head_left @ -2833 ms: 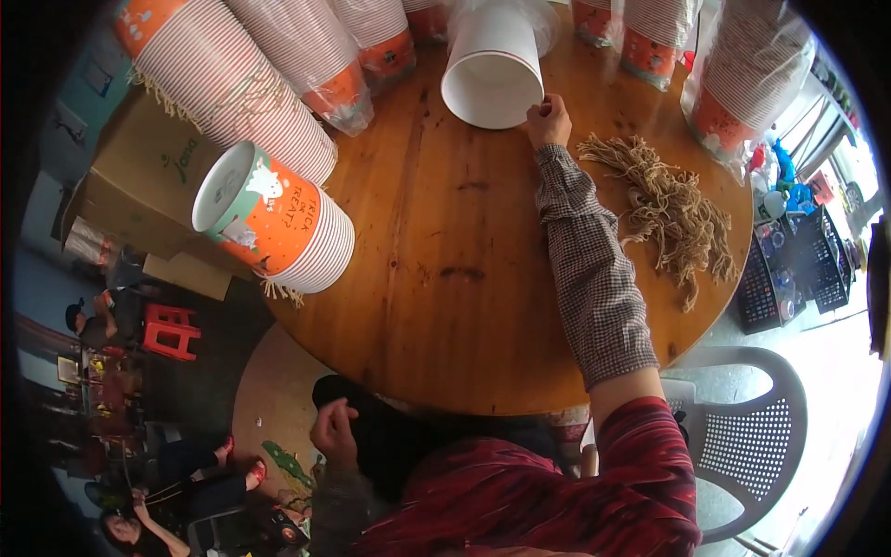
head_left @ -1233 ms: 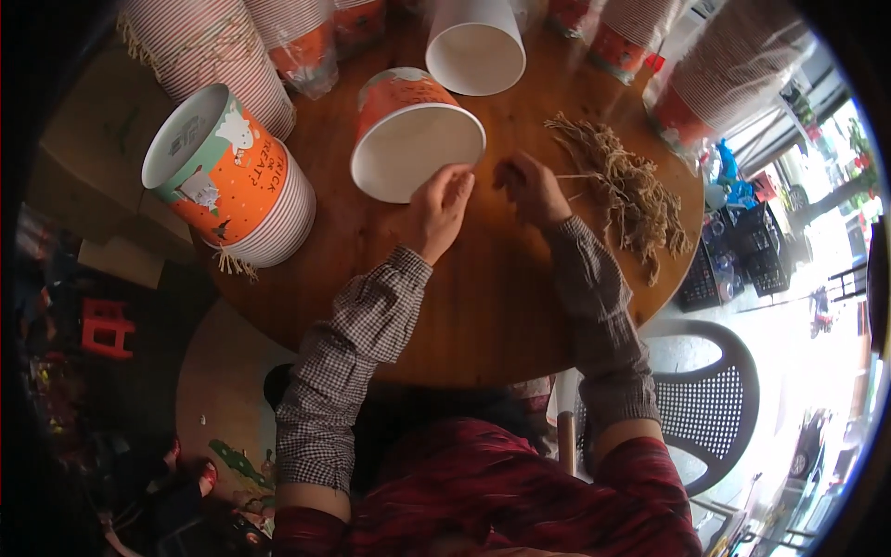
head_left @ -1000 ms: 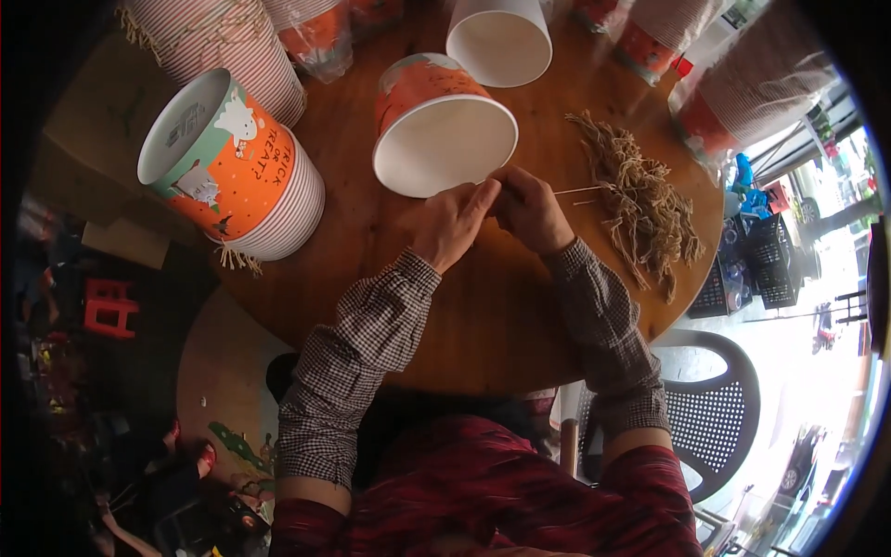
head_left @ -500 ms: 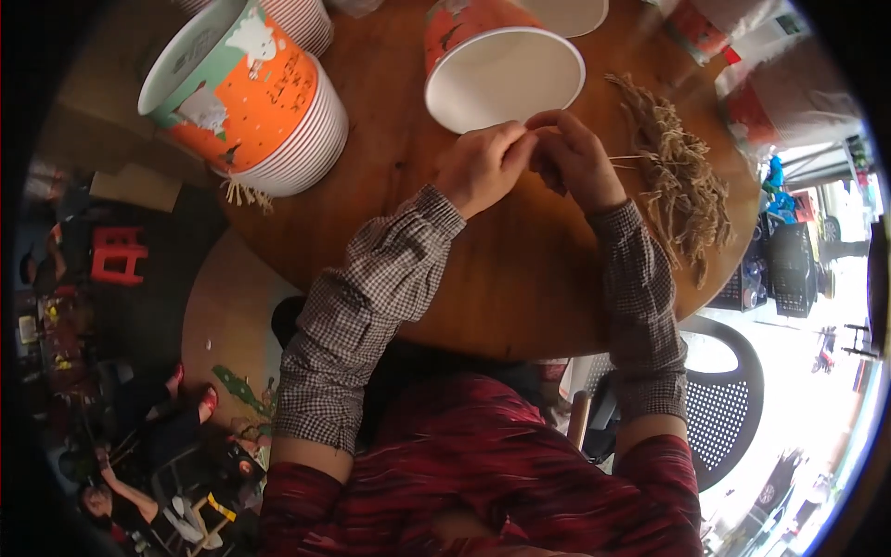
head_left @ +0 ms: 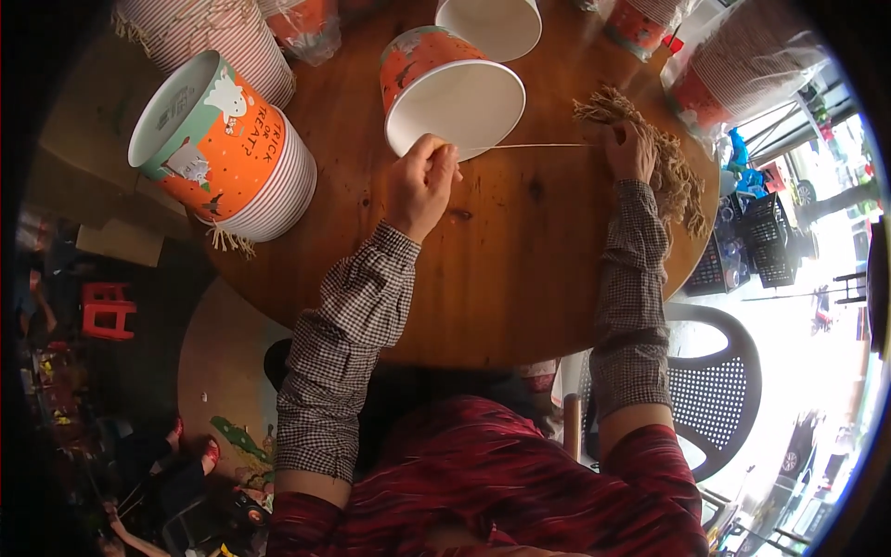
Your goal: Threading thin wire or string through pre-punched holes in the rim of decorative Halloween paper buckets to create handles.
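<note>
Left hand (head_left: 422, 181) is closed in a pinch on one end of a thin tan paper cord (head_left: 534, 146), right at the near rim of an orange paper bucket (head_left: 450, 93) lying on its side, white inside facing the person. Right hand (head_left: 631, 153) is closed on the other end of the cord, over by the pile of tan paper cords (head_left: 664, 153) at the right of the round wooden table (head_left: 483, 278). Cord runs taut and roughly level between the two hands, just above the tabletop, crossing in front of the bucket mouth. Hands well apart, both forearms in checked sleeves. Far left: a nested stack of orange buckets (head_left: 227, 153) on its side, green rim, cord ends hanging out at its near edge. Another white-inside bucket (head_left: 492, 23) at the far edge, just beyond the first one. Wrapped stacks of buckets (head_left: 733, 74) far right. Dark plastic chair (head_left: 719, 390) near right, beside the table. Red stool (head_left: 102, 311) on the floor at left
</note>
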{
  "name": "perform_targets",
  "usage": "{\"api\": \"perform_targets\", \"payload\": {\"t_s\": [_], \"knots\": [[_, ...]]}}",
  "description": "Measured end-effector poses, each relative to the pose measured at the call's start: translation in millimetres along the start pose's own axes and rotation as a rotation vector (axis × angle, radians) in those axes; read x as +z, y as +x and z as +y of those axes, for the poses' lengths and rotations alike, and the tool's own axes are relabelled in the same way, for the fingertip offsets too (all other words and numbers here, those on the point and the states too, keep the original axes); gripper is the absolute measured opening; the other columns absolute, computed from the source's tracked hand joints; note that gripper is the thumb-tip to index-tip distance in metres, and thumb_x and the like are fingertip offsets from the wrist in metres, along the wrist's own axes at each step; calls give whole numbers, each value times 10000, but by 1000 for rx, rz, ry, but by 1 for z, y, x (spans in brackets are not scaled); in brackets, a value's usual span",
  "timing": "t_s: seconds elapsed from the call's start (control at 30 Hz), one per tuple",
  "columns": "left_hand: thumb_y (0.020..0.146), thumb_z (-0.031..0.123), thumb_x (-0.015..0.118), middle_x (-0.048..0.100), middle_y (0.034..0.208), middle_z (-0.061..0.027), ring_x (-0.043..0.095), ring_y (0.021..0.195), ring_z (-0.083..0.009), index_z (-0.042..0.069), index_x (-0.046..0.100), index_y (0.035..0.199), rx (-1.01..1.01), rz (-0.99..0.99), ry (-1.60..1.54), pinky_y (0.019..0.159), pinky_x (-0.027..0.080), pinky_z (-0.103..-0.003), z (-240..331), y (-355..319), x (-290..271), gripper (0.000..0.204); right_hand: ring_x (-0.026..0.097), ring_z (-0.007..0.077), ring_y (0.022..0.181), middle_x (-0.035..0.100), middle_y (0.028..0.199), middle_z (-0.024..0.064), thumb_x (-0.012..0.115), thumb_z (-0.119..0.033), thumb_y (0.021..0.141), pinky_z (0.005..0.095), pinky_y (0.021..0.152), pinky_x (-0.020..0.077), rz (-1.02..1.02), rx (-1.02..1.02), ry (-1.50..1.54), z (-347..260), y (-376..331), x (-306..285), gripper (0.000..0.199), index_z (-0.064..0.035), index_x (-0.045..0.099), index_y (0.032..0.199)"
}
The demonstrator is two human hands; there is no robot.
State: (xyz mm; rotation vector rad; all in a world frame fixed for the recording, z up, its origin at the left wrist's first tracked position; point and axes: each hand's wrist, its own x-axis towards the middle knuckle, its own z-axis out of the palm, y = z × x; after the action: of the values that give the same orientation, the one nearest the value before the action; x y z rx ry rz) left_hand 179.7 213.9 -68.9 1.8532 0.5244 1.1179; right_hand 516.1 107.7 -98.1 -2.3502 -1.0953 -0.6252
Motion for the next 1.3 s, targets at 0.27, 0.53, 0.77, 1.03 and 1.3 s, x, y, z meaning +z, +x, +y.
{"api": "perform_targets", "payload": {"t_s": [0.27, 0.53, 0.77, 1.03, 1.3], "knots": [[877, 124, 590, 580, 667, -66, 586, 583, -149, 13, 561, 850, 37, -31, 105, 529, 451, -258, -9, -9, 0, 117, 643, 152, 694, 663, 841, 46, 554, -126, 888, 276, 569, 492, -419, -127, 989, -139, -49, -60, 156, -27, 643, 972], [867, 39, 572, 607, 709, -107, 585, 600, -185, -5, 571, 855, -25, -70, 99, 559, 462, -289, 4, -7, -5, 46, 589, 78, 645, 638, 794, 54, 624, -107, 857, 226, 560, 480, -777, -5, 1178, -184, -81, -71, 184, 14, 579, 987], [945, 227, 518, 540, 629, -31, 500, 552, -81, -1, 580, 810, -210, -78, -129, 502, 404, -244, 8, -5, -10, 272, 556, 78, 657, 623, 744, 44, 634, -99, 837, 239, 622, 470, -603, -18, 1155, -178, -80, -74, 136, 14, 599, 904], [958, 270, 502, 511, 586, 0, 459, 531, -64, -7, 563, 733, -312, -132, -146, 490, 394, -239, -1, -11, -3, 363, 588, 99, 649, 636, 742, 69, 617, -96, 841, 253, 625, 483, -577, -100, 1112, -184, -86, -73, 127, 6, 603, 915], [946, 168, 505, 541, 665, -13, 493, 612, -71, -3, 551, 814, -237, -126, -208, 573, 426, -230, -6, -7, -2, 221, 609, 115, 643, 646, 741, 85, 625, -95, 827, 254, 607, 486, -520, -144, 1093, -182, -84, -65, 136, 6, 607, 918]]}}
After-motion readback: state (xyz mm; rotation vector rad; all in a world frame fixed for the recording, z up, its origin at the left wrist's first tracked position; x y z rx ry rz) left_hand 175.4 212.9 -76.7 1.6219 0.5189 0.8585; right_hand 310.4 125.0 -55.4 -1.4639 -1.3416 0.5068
